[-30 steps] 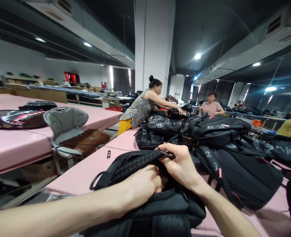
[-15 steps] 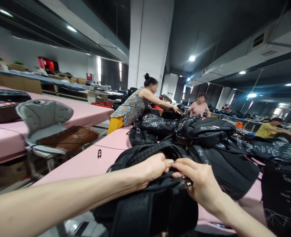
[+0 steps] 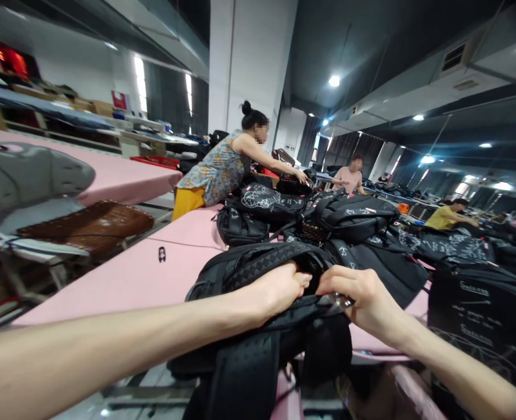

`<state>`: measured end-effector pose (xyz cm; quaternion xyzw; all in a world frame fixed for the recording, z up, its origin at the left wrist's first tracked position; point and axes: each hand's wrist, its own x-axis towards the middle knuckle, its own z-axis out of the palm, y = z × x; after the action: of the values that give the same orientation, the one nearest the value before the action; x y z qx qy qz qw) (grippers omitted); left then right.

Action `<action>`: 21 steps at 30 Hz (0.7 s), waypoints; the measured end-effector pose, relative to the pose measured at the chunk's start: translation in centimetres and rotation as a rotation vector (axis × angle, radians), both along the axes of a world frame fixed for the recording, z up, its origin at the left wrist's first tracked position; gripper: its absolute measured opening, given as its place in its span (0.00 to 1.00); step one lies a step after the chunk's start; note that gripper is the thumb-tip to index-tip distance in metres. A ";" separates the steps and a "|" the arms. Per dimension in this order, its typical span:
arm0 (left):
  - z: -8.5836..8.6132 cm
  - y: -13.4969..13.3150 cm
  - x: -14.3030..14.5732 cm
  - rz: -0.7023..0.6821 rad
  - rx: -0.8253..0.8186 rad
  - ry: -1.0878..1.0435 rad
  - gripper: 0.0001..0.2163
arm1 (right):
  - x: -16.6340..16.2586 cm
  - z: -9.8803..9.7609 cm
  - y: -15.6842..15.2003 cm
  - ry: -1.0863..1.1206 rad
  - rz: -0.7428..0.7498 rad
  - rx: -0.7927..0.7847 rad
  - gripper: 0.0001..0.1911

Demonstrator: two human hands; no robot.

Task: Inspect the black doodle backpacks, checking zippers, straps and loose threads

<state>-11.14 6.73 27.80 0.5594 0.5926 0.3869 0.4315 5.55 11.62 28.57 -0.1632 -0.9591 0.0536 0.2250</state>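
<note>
A black backpack (image 3: 258,356) lies before me at the pink table's near edge, its mouth gaping and its wide straps hanging down toward me. My left hand (image 3: 286,286) is closed at the mouth, fingers curled around what seems to be the bag's edge; its fingertips are partly hidden. Just to its right, my right hand (image 3: 362,294) is closed too, fingertips against the rim of the opening. A small shiny metal tool (image 3: 340,300), like thread snips, shows under its fingers. A padded, check-patterned panel (image 3: 264,265) arches behind my left hand.
More black backpacks (image 3: 358,219) with white scribbles are heaped beyond and to the right on the pink table (image 3: 122,280). A small black piece (image 3: 162,254) lies left. A grey chair (image 3: 34,175) stands further left. A co-worker (image 3: 227,163) leans over the heap; others sit beyond.
My hands have drawn slightly apart; the right one has shifted right and up from the left. The view has swung a little to the right and down.
</note>
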 end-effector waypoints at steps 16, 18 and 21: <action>-2.4 -1.7 -0.5 -0.102 0.273 0.192 0.18 | 1.1 3.3 -5.8 -0.290 -0.553 -0.051 0.13; -2.5 -1.8 -0.3 -0.103 0.288 0.211 0.18 | 0.5 3.7 -5.8 -0.317 -0.577 -0.049 0.13; -2.5 -2.0 -0.4 -0.107 0.290 0.254 0.18 | -0.3 3.9 -5.6 -0.374 -0.606 0.004 0.10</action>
<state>-11.49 4.74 25.34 0.6906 0.5498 0.3712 0.2880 5.26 6.01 32.49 -0.4468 -0.8918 -0.0485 0.0513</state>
